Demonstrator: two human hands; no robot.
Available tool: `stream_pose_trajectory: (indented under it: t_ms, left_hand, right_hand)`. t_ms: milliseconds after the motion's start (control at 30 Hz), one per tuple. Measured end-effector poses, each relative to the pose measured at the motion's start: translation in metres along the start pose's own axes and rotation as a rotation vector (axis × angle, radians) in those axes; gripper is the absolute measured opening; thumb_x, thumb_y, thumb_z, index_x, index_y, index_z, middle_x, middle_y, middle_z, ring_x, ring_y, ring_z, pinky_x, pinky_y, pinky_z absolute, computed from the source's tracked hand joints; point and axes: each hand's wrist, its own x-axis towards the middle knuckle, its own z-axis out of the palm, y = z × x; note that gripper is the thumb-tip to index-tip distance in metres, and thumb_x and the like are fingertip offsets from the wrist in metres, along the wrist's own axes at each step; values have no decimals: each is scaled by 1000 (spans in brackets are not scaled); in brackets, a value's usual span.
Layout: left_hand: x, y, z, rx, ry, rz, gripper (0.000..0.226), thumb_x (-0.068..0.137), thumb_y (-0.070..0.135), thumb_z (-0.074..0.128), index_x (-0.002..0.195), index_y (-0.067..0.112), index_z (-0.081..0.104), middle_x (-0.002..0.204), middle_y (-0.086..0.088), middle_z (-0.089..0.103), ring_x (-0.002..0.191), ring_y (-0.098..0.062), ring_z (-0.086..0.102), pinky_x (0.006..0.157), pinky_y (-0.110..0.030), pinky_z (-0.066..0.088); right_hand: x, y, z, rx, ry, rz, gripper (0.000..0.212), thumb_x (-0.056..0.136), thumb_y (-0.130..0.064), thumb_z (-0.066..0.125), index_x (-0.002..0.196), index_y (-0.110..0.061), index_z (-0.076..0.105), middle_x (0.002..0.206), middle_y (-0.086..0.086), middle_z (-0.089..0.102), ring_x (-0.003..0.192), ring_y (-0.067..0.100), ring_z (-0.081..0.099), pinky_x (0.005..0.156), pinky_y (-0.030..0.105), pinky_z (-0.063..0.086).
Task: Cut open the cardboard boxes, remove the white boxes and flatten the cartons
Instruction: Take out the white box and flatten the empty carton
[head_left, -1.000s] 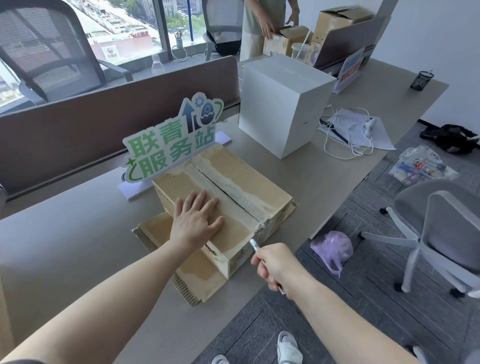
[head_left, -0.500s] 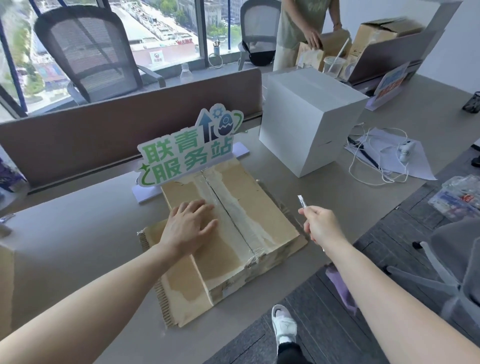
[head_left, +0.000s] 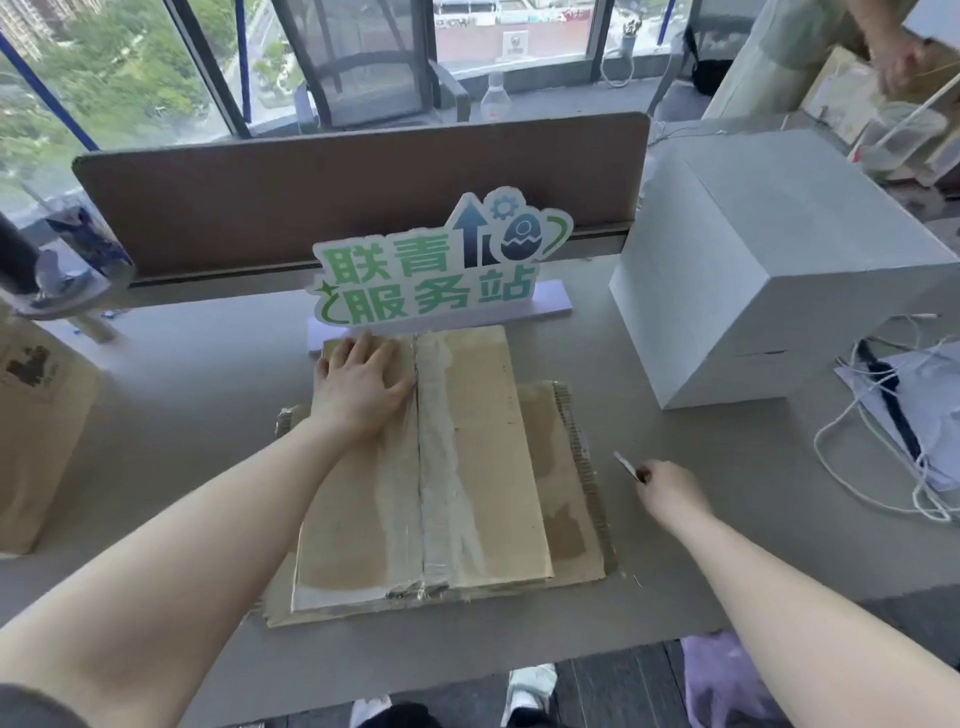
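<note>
At the left edge of the desk (head_left: 171, 374) I see a brown carton (head_left: 36, 431) cut off by the frame, its print too blurred to read. My left hand (head_left: 358, 387) lies flat, fingers straight and spread, pressing the far left part of the taped cardboard box (head_left: 467, 467), which sits near the front edge on a flattened cardboard sheet (head_left: 571, 499); the hand's fingertips reach the taped centre seam. Behind the box stands a green-lettered sign (head_left: 431, 275), touching its far edge as far as I can tell. My right hand (head_left: 672, 493) hovers just right of the sheet, fingers curled around a small blade (head_left: 626, 464), whose handle is hidden in the grip. The large white box (head_left: 769, 270) stands toward the far right corner, with white cables (head_left: 883, 447) partly cut off beside it.
</note>
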Motion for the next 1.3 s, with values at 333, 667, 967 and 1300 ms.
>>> stream_pose_trajectory:
  t_ms: [333, 667, 967, 1300]
  left_hand:
    - [6, 5, -8, 68, 8, -61, 65, 85, 63, 46, 143, 36, 34, 151, 2, 34, 139, -29, 27, 109, -50, 27]
    - [28, 10, -16, -101, -59, -95, 45, 94, 35, 41, 139, 37, 46, 146, -3, 42, 138, -28, 27, 116, -50, 11]
    - [31, 0, -11, -331, 62, -138, 30, 90, 24, 46, 113, 34, 62, 121, -2, 53, 122, -24, 40, 108, -47, 22]
    - [34, -3, -12, -557, 84, -163, 17, 93, 24, 50, 91, 35, 63, 104, 12, 61, 113, -15, 47, 104, -42, 20]
  right_hand:
    - [25, -5, 5, -147, 177, 31, 24, 94, -26, 52, 113, -16, 61, 119, 12, 56, 116, 33, 49, 86, 39, 46]
    - [-3, -217, -44, 284, 364, -785, 35, 92, -3, 50, 125, -6, 63, 122, 9, 61, 113, 23, 53, 97, 29, 41]
    - [18, -272, -9, 86, 84, -690, 29, 99, -24, 41, 122, -18, 59, 128, 3, 60, 125, 25, 45, 119, 49, 14]
    - [21, -286, -7, 222, 138, -603, 11, 95, -16, 48, 87, -14, 55, 91, -2, 54, 90, 23, 49, 87, 38, 39]
